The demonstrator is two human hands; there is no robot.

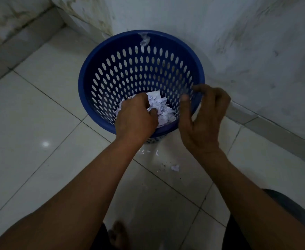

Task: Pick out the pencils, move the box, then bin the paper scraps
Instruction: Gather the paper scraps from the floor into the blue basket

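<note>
While the left hand (136,118) grips scraps (163,112), one bin (166,36) stands below.

One camera only, worn on the head, tipped steeply down and forward, close above the blue bin (94,74) on the tiled floor (39,109), wall corner (113,17) just behind.

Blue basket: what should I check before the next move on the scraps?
1. Blue basket upright, mouth clear: ok.
2. Paper scraps lying inside it: ok.
3. Left hand over the basket mouth: ok.
4. Left grip emptied: cannot tell, its fingers curl into the scraps.
5. Right hand open at the near rim, holding nothing: ok.
6. Floor free of paper: not ok, a stray scrap lies in front of the basket.
</note>
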